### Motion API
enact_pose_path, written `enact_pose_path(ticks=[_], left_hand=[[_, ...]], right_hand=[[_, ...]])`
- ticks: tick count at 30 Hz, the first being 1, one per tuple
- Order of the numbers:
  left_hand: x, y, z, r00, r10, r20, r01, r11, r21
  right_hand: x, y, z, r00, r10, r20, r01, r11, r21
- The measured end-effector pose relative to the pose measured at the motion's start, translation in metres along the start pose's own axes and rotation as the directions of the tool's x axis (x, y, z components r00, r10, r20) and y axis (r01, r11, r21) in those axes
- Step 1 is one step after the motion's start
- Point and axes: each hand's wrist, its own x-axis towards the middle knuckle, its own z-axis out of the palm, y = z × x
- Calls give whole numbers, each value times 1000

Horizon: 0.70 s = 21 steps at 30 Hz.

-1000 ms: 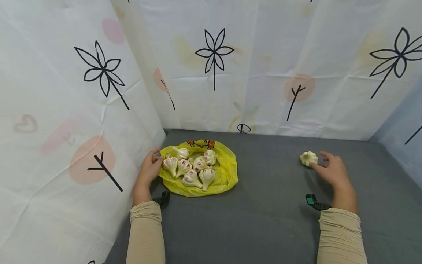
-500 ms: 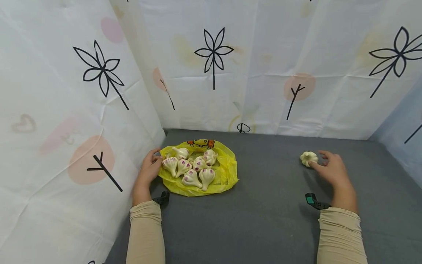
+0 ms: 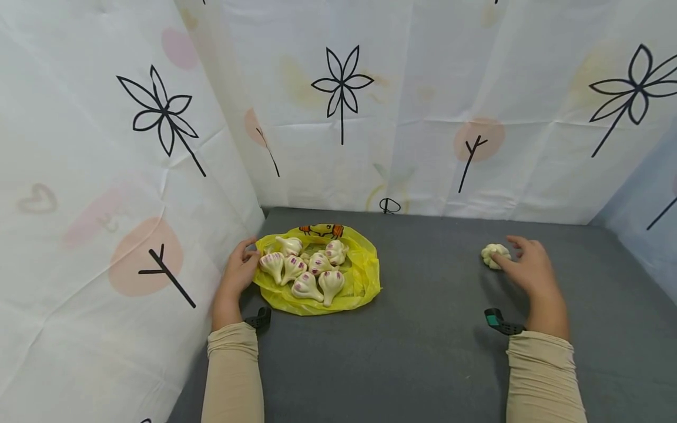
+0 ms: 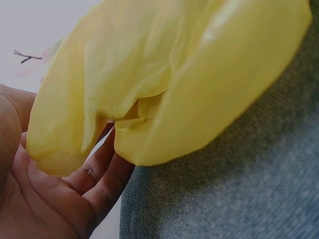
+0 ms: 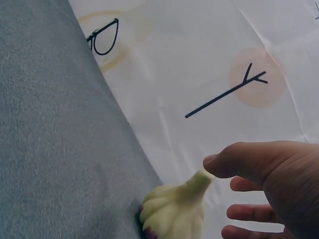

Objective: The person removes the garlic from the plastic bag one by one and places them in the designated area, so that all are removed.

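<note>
So the right hand (image 3: 529, 271) is over on the right side of the grey worktop (image 3: 433, 329), fingers spread and relaxed, w/ a lone garlic bulb (image 3: 494, 255) right at the fingertips. In the right wrist view the thumb tip sits on the bulb's (image 5: 174, 211) stem end and the other fingers are loose beside it, not wrapped round, so touching, not really gripping afaict. Left hand (image 3: 239, 275) is at the left edge of a yellow plastic bag (image 3: 365, 276) spread flat on the worktop, well apart from the single bulb. Left wrist cam shows the fingers (image 4: 99, 174) curled under a fold of the bag (image 4: 164, 84), so it's got the edge held. Pile of garlic bulbs (image 3: 307, 267) w/ purple streaks sits on top of the bag. Flower-print sheets (image 3: 370, 106) hang behind and on the left.
</note>
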Motion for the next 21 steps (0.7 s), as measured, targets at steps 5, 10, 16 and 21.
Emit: enact_pose_path(ticks=[5, 10, 16, 21], left_hand=[[-1, 1, -1, 1000, -1, 8, 1, 1000, 12], [-1, 1, -1, 1000, -1, 11, 1, 1000, 7], [2, -2, 0, 1000, -3, 7, 3, 1000, 2], [3, -4, 0, 1000, 9, 5, -9, 1000, 10]], right_hand=[[-2, -13, 0, 999, -28, -25, 27, 999, -16], [-3, -28, 1, 998, -41, -41, 41, 999, -19], [-1, -42, 7, 995, -79, -54, 77, 996, -38], [1, -51, 13, 993, -109, -46, 106, 993, -46]])
